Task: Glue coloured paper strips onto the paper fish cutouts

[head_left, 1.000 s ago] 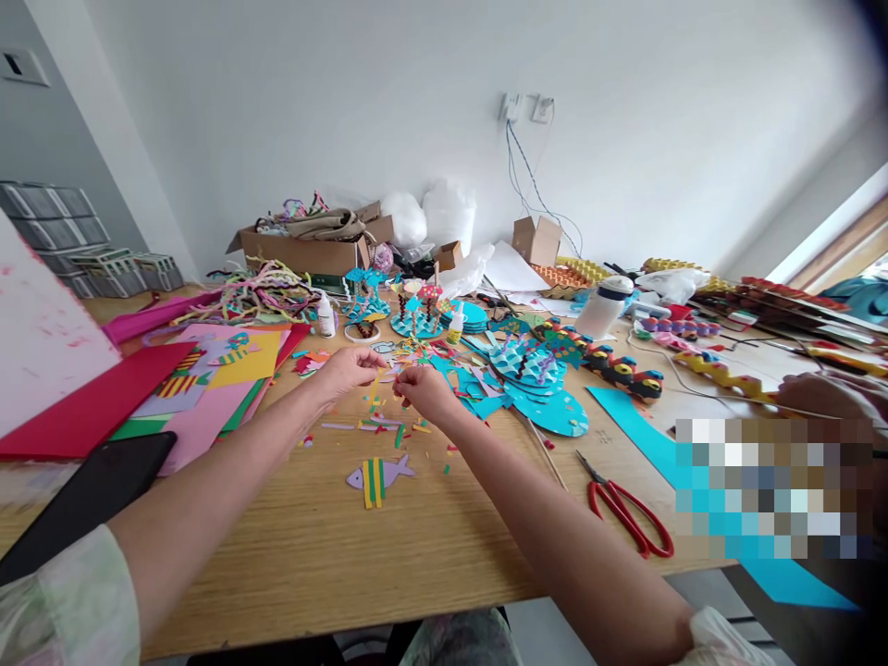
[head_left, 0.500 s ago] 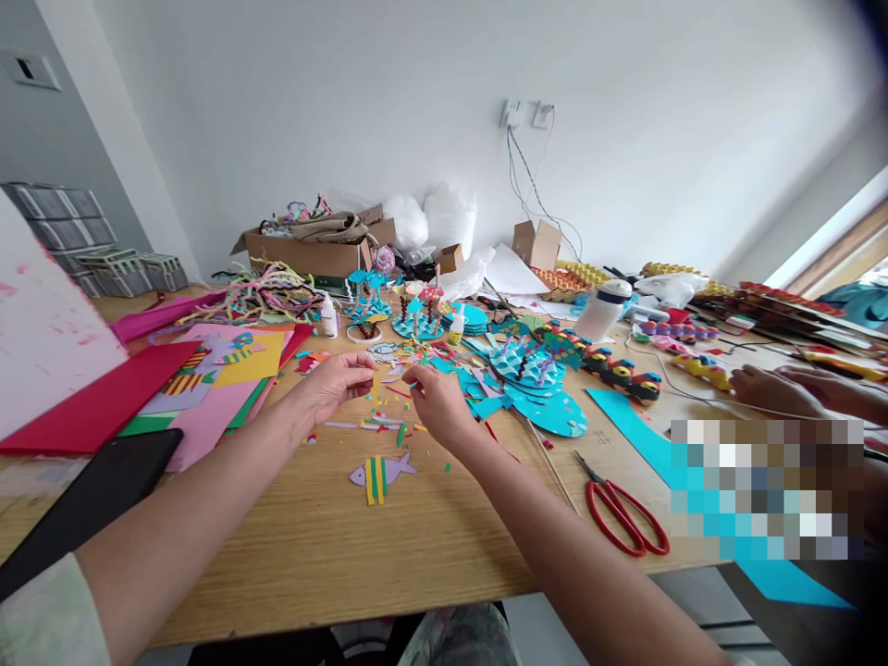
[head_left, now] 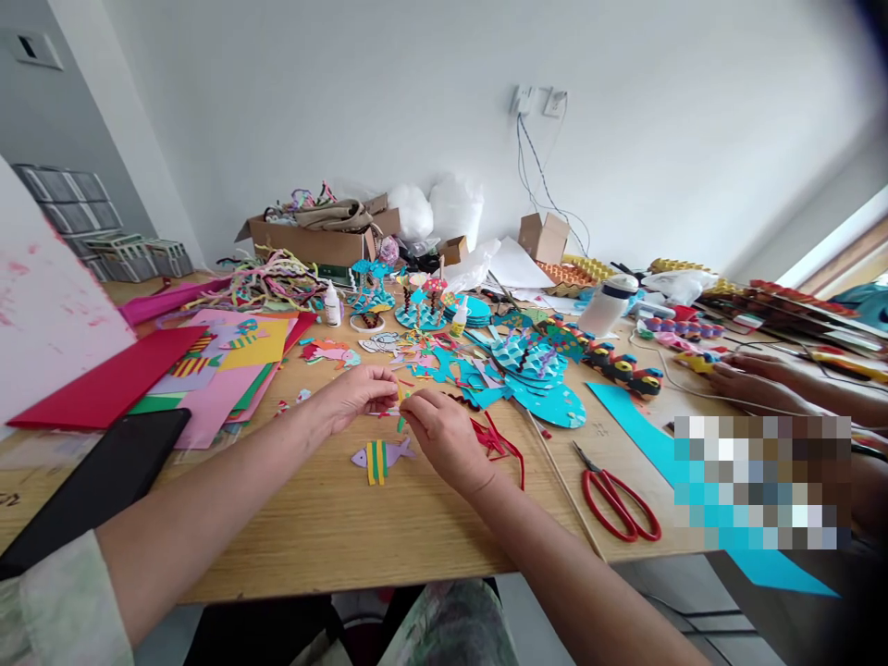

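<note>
Yellow strip [head_left: 400,392] is pinched by the left hand [head_left: 364,393]; right hand [head_left: 444,435] has closed in, hold unclear; both now work together, just far of the striped fish [head_left: 392,453].

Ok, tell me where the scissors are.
In the head view, the scissors lie right of centre, near the front edge of the table, between the stick and the blue strip.

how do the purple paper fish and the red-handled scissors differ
The purple paper fish has yellow and green stripes; the scissors have red handles. The fish's head points left, while the scissors' tips point mostly away from the camera. The fish looks shorter than the scissors. Both lie on the wooden table, unheld.
</note>
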### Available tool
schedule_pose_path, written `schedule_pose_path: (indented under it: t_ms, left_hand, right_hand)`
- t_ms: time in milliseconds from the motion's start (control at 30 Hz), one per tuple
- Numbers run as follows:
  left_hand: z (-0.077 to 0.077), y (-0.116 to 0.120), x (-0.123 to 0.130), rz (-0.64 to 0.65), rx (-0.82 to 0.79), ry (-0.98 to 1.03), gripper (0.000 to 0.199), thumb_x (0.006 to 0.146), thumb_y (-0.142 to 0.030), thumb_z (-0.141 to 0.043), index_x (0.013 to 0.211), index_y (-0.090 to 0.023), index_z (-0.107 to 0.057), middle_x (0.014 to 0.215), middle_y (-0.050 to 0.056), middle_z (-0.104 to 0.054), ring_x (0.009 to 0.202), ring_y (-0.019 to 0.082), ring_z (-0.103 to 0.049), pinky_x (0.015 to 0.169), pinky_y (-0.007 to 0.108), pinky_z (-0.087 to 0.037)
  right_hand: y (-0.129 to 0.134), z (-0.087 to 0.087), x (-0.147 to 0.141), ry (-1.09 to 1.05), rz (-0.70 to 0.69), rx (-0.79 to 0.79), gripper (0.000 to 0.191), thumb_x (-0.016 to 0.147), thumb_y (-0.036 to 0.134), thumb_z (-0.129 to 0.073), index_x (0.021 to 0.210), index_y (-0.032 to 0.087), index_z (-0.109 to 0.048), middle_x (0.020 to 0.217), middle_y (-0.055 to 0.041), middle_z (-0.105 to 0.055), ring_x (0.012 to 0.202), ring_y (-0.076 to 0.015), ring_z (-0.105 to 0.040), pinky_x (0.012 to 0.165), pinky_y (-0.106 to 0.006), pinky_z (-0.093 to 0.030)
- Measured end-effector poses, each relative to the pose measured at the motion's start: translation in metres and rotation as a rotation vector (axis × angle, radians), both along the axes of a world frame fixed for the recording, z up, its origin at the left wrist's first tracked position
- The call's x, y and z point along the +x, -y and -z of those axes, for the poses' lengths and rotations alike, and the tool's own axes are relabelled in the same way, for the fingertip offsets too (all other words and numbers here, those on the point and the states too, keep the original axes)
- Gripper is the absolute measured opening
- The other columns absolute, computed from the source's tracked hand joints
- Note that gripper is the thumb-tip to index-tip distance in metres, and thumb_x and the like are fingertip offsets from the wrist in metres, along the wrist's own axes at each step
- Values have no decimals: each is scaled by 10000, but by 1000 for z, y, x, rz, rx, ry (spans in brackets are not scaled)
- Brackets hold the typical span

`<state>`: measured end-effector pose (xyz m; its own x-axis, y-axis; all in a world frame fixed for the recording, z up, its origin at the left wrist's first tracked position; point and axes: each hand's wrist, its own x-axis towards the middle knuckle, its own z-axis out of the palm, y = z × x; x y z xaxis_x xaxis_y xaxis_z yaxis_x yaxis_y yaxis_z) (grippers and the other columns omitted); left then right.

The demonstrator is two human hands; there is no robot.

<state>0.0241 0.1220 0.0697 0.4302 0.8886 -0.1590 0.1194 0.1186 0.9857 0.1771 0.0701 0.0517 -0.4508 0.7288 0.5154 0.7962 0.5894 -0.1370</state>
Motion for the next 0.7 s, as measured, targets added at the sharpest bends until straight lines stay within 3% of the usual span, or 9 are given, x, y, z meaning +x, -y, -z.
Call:
schedule_pose_path:
  t_ms: [167,367,700]
  left_hand:
    - [2,5,-5,94,154,-183,197,602,-331,-589,606,-142,-536,560,-37,-507,559,102,-477,566,226,-372]
    - [20,-1,-10,193,338,-377,191,607,-331,-560,589,-141,-567,561,-41,-503,572,117,-447,554,223,-328]
    - [26,7,-13,272,481,-591,142,649,-234,-480,592,-136,-565,585,-17,-519,587,128,-473,528,208,-333]
  right_hand:
    - [21,5,-3,-86,73,-118,161,853,172,-456,819,163,-613,762,-35,-626,691,-124,-558,597,-199,-365]
    - [35,17,-8,5,85,-207,160,844,151,-460,774,172,-603,759,-22,-622,681,-120,-555,601,-201,-357]
    - [49,25,-11,178,59,-211,128,845,160,-471,824,193,-593,816,-14,-606,765,-137,-533,659,-228,-353]
